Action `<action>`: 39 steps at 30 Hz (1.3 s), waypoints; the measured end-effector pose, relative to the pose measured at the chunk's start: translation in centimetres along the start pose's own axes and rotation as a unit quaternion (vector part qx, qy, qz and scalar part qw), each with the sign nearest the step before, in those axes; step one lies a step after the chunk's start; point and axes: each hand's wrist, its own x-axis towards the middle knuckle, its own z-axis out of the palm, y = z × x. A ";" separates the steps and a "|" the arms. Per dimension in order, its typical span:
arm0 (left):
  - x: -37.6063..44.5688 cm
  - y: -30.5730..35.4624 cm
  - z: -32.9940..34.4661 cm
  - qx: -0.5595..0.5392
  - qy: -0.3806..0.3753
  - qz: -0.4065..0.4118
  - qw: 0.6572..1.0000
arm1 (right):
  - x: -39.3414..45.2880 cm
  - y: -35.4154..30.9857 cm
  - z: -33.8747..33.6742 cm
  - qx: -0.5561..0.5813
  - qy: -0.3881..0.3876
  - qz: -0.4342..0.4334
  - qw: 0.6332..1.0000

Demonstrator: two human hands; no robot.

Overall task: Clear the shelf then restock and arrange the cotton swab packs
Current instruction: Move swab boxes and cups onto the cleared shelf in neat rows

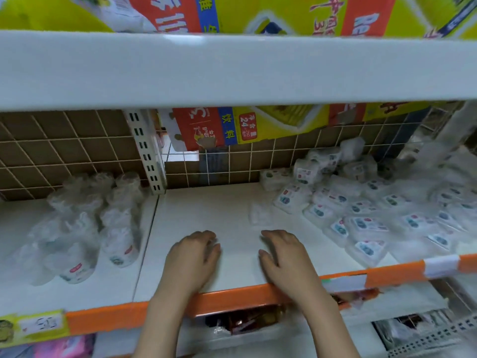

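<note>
Where packs point(361, 218) pile, rolls point(85, 223) opposite.

Even, bright overhead light, soft shadows under my hands, motion blur and wide-angle bending at edges.

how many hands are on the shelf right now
2: the left hand and the right hand both rest side by side on the bare middle of the shelf, holding nothing.
</note>
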 end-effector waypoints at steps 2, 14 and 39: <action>0.5 3.0 1.6 -0.004 0.001 -0.008 1.000 | -0.3 2.6 -1.7 0.001 -0.006 -0.007 1.000; -0.6 14.1 7.6 0.002 -0.019 -0.062 0.998 | -2.2 14.5 -8.1 0.036 0.007 -0.006 0.999; 3.4 17.2 9.1 0.012 -0.007 -0.046 0.999 | -1.2 20.0 -13.5 0.049 0.114 0.012 0.992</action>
